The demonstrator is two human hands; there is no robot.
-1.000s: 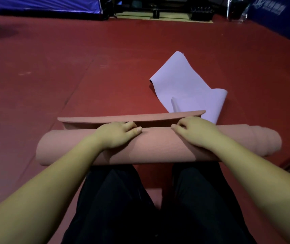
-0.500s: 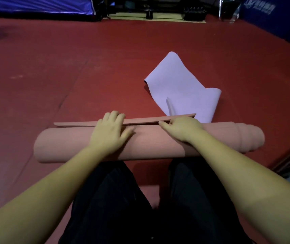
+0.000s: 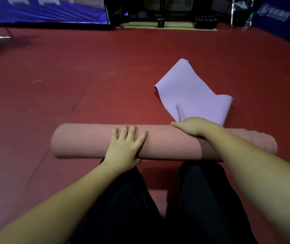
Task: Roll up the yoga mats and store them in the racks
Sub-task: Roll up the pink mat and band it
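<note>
The loose flap of the pink yoga mat point(image 3: 88, 140), which was seen standing up along the far side of the roll a second ago and lying lower half a second ago, is no longer visible; the mat is now presented as a closed cylinder. The roll is laid crosswise on the red floor point(image 3: 70, 85), just beyond the knees of the person's dark trousers point(image 3: 123, 199), and its right end is shown with stepped, slightly telescoped layers.

The left hand point(image 3: 123, 148) has been shifted from a curled position at the seam to a flat one: the palm is pressed on the near upper face of the roll and the fingers point(image 3: 125, 133) are spread and held straight, pointing away from the body. Nothing is clasped by it. The left forearm is extended forward from the lower left.

The right hand point(image 3: 193, 125) is laid over the top of the roll further to the right, its fingers bent over the far edge and pressed against the mat; whether the far side is actually gripped cannot be told, since the fingertips are hidden behind the roll. The right forearm is rested diagonally across the roll.

A lilac yoga mat point(image 3: 191, 95) is left partly unrolled and folded on the floor just behind the pink roll, beyond the right hand. Blue banners point(image 3: 44, 9) are seen along the far wall.
</note>
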